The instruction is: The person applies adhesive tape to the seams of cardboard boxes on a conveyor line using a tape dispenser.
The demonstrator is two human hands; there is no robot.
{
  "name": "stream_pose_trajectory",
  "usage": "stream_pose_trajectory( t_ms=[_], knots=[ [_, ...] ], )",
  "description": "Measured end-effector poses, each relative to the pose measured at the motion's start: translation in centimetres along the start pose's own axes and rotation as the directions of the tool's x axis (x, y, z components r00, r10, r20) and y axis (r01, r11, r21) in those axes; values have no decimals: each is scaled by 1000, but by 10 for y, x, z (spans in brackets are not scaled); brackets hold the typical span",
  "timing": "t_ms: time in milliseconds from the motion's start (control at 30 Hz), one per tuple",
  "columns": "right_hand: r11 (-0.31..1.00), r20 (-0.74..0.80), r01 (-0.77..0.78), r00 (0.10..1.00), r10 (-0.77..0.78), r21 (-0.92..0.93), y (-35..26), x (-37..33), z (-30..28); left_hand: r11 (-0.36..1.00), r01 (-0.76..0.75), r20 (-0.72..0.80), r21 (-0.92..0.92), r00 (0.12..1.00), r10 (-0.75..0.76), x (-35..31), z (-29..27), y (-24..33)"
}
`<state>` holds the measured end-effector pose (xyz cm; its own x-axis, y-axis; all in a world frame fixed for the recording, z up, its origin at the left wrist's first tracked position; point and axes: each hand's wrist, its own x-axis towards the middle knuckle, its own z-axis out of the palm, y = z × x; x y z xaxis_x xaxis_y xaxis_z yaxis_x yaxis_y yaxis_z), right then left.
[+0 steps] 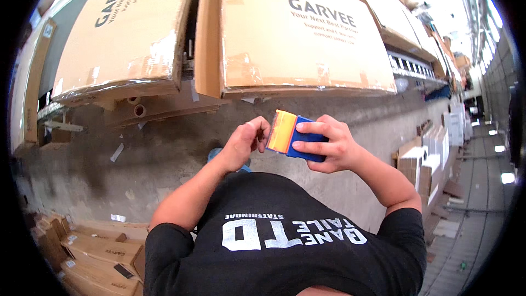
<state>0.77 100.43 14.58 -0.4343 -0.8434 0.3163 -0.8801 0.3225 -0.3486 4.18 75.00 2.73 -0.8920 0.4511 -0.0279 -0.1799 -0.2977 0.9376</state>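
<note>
My right hand (332,144) grips a blue and yellow packing tape dispenser (283,132), fingers laid across its blue part. The dispenser is held in front of my chest, its yellow end turned to the left. At that end, my left hand (247,141) is closed, with thumb and fingertips pinched together close to the yellow edge. Whatever lies between those fingertips is too small to make out. Beyond both hands stands a large cardboard box (263,27) with shiny clear tape along its near edge.
Another large taped box (126,44) stands to the left, a narrow gap between the two. They rest on a roller conveyor (413,71). Beneath it are flat cardboard and a tape roll (140,111). Cartons (104,252) lie behind me at lower left; stacked cardboard (419,159) is at right.
</note>
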Motion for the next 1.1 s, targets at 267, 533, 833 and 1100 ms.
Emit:
stream_pose_trajectory(
  t_ms=[267, 533, 833, 1100],
  knots=[
    [999, 167, 38, 985, -36, -8, 27, 40, -3, 928, -95, -397, 360, 885, 245, 13, -7, -5],
    [920, 547, 91, 825, 145, -380, 88, 47, -3, 480, 140, -457, 866, 614, 643, 29, -98, -47],
    [881, 545, 117, 820, 175, -458, 95, 50, 31, 260, 590, -621, 764, 566, 542, 54, -82, -55],
    [942, 369, 17, 922, 115, -336, 112, 34, 57, 336, 826, -750, 452, 148, 645, 68, -23, -61]
  ],
)
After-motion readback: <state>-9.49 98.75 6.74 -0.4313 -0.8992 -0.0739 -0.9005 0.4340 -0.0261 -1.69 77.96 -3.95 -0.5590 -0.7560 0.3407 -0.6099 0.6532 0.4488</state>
